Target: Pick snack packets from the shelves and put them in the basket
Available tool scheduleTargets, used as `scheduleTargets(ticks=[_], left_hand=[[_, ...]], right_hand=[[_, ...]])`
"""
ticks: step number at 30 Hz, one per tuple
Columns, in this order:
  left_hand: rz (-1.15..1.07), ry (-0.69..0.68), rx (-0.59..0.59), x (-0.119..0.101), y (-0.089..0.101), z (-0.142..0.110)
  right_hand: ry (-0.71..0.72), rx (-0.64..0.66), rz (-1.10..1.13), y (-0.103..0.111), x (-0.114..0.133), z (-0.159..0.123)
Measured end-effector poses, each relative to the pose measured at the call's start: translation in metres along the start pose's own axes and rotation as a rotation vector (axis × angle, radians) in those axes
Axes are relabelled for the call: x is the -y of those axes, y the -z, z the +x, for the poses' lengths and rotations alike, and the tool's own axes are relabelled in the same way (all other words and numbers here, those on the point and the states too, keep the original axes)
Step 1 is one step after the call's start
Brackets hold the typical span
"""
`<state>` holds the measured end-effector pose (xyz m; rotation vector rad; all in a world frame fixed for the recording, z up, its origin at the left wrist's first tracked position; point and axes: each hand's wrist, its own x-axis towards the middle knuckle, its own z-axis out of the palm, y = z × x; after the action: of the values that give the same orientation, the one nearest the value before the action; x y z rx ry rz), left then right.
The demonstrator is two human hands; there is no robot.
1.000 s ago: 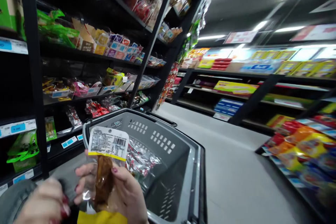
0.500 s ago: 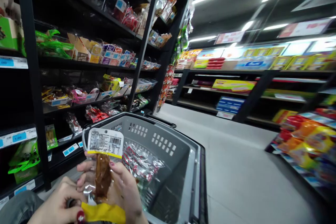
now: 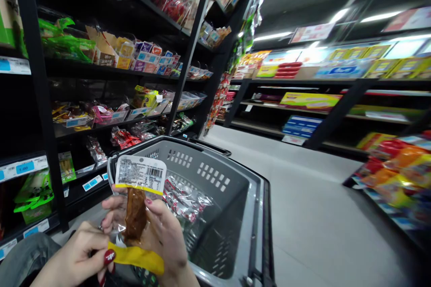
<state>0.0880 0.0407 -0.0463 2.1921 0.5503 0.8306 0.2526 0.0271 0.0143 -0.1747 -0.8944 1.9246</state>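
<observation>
A clear snack packet [image 3: 136, 215] stands tilted up in front of me, with a dark brown piece of food inside. Its top is a white printed label with a barcode, and a yellow band runs along the bottom. My right hand [image 3: 170, 237] cradles it from behind, thumb on the right side and fingertips showing at the left. At the lower left corner, my left hand [image 3: 79, 253] pinches the end of the yellow band between thumb and fingers. Just beyond both hands is a grey shopping basket [image 3: 254, 215], holding several clear packets with red-and-white print [image 3: 188, 199].
Black shelving [image 3: 35, 98] full of packaged snacks rises close on the left, with price tags [image 3: 25, 168] along its edges. Grey floor [image 3: 310, 215] lies right of the basket. A display of colourful bags [image 3: 400, 175] stands at the right, and more shelves [image 3: 292, 107] cross the back.
The view has shifted slightly, so the shelves at the back and the basket sit a little further right. Both hands keep their hold on the packet, which appears slightly higher and further right.
</observation>
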Motion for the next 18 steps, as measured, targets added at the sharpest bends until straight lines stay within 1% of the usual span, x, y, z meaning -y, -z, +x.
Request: scheduleTargets(ticks=[6, 11, 14, 15, 16, 18], left_hand=[[0.033, -0.017, -0.011, -0.005, 0.001, 0.001], [0.049, -0.001, -0.016, -0.006, 0.002, 0.000], [0.002, 0.019, -0.001, -0.001, -0.001, -0.002], [-0.038, 0.026, -0.016, 0.003, -0.002, -0.003], [-0.088, 0.037, -0.057, 0.007, -0.005, -0.002], [-0.178, 0.069, -0.212, 0.016, -0.012, 0.002]], right_hand=[[0.010, -0.079, -0.024, -0.006, -0.001, -0.002], [-0.003, -0.043, -0.018, 0.000, -0.001, 0.000], [-0.027, -0.006, -0.005, 0.003, 0.000, 0.001], [-0.026, -0.001, -0.002, 0.003, 0.000, 0.001], [-0.019, -0.009, -0.001, 0.002, 0.000, 0.001], [0.016, -0.050, -0.016, -0.001, 0.001, 0.000]])
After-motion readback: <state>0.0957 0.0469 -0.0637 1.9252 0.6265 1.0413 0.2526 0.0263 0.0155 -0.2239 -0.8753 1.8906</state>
